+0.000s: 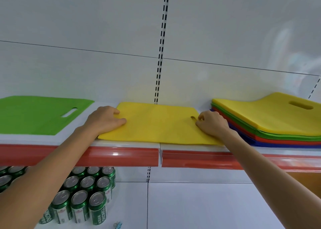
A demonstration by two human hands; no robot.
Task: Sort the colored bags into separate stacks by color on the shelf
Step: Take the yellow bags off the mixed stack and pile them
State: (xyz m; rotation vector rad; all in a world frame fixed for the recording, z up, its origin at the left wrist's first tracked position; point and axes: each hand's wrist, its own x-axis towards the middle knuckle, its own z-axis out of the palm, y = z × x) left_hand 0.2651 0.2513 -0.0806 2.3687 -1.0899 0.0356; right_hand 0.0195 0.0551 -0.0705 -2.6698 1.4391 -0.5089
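Observation:
A single yellow bag [156, 124] lies flat in the middle of the white shelf [121, 142]. My left hand [104, 120] rests on the bag's left edge with its fingers curled against the fabric. My right hand [212, 124] sits at the bag's right end by the handle slot, its fingers curled onto the fabric. A green bag [34, 116] lies flat at the left. At the right stands a mixed stack [271, 121] with yellow bags on top, then green, red and blue layers beneath.
The shelf has a red front strip [121, 156] and a white back panel with a slotted upright [160, 55]. Several green drink cans [83, 194] stand on the lower shelf at the left. A small blue clip [118, 225] lies near the bottom edge.

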